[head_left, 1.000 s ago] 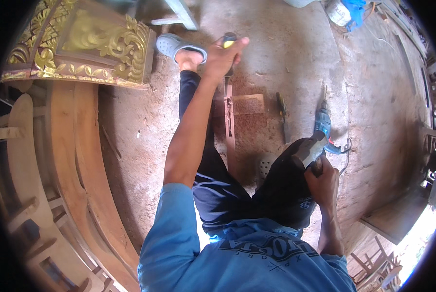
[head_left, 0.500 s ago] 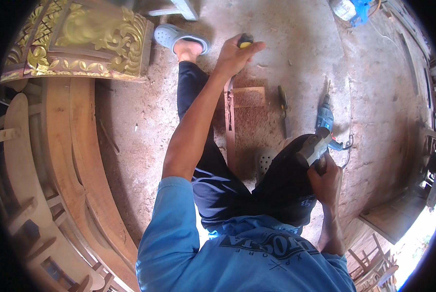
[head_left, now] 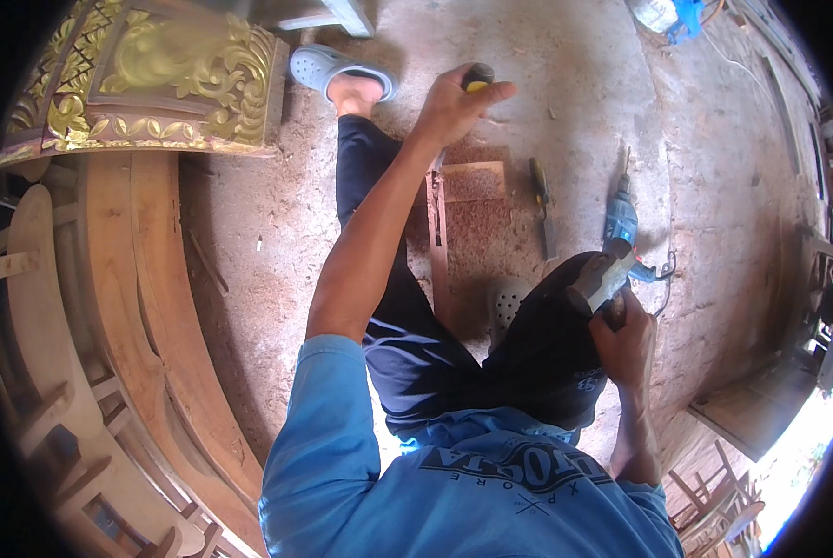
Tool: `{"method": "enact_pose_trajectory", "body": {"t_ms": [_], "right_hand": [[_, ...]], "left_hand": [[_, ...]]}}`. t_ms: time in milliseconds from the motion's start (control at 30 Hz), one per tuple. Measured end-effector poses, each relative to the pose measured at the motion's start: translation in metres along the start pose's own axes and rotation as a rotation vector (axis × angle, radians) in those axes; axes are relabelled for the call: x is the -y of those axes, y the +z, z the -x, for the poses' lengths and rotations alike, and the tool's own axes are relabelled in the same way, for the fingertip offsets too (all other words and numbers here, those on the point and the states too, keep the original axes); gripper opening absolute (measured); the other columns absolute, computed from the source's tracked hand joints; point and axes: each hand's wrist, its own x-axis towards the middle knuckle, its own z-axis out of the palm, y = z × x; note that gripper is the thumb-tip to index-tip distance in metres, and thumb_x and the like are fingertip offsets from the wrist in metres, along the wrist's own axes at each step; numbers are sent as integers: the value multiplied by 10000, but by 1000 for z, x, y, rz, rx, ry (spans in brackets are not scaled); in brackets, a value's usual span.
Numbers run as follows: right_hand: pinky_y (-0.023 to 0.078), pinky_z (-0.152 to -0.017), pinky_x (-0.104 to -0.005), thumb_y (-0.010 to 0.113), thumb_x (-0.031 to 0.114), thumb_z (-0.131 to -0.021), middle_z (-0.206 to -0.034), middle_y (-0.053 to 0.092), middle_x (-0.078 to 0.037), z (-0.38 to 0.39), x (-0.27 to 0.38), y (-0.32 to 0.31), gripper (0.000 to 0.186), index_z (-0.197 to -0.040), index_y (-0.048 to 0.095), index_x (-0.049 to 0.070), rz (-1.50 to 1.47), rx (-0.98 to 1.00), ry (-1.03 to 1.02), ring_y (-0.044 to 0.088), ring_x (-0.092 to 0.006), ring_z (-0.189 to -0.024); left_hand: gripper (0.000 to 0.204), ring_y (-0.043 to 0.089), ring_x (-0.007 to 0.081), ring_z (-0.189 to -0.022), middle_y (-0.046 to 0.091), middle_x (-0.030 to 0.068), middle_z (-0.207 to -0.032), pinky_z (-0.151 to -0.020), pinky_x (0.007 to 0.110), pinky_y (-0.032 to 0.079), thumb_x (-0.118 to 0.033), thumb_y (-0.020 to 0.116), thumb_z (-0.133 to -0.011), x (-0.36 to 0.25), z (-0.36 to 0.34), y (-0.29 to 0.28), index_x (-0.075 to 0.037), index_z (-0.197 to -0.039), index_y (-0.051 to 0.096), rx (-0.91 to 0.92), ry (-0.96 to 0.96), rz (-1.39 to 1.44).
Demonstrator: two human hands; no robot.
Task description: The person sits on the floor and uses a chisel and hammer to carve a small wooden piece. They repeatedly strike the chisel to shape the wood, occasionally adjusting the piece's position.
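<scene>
My left hand [head_left: 454, 107], arm stretched forward, is closed around the black and yellow handle of a chisel [head_left: 478, 78]. Its blade is mostly hidden behind the hand and wrist. Below that hand, a narrow wooden bar [head_left: 437, 237] with a slot cut in it runs back between my legs. A short wooden block [head_left: 477, 181] lies crosswise under or against the bar, with shavings around it. At my right knee, my right hand [head_left: 626, 339] grips a hammer [head_left: 601, 282], its metal head raised over the thigh.
Right of the block, a second chisel [head_left: 543, 205] lies on the floor. A blue power drill [head_left: 621, 223] with a long bit rests beyond my right knee. Carved gilded furniture [head_left: 189, 79] and long wooden boards [head_left: 161, 279] stand at the left. A white leg frame [head_left: 342, 17] is ahead.
My left hand with the chisel has shifted slightly to the right. The hammer stays at my right knee, almost unmoved.
</scene>
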Motion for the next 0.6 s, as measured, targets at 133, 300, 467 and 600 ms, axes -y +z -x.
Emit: {"method": "enact_pose_trajectory", "body": {"t_ms": [133,300,467,600], "right_hand": [[508,-623,-481,714,161,-802,-708,650,-238,-1,0,0,214,-911,616,6,-11,3,-4,673,-439,-702],[503,-617,-483,711,165,-796,-700,645,-234,-2,-7,3,222,-911,617,1,-37,-1,-20,669,-439,-689],[496,-607,-480,705,167,-795,-702,635,-240,-2,-6,1,235,-930,621,-6,-15,4,-33,653,-445,-672],[497,-558,-398,692,168,-819,-630,615,-151,-5,9,-14,206,-900,609,-1,-128,78,22,634,-306,-552]], "left_hand": [[555,537,83,-635,541,-35,-698,-585,264,472,-582,845,-768,-1,2,0,-80,-849,622,4,16,-22],[553,543,87,-640,564,-21,-728,-595,261,476,-564,843,-782,-1,2,2,-63,-878,631,26,19,15],[490,553,68,-647,583,-29,-736,-603,240,474,-494,861,-793,0,5,4,-79,-887,618,2,103,-116],[445,521,76,-709,569,-32,-766,-671,265,466,-434,871,-795,-3,13,8,-85,-884,609,23,155,-296]]}}
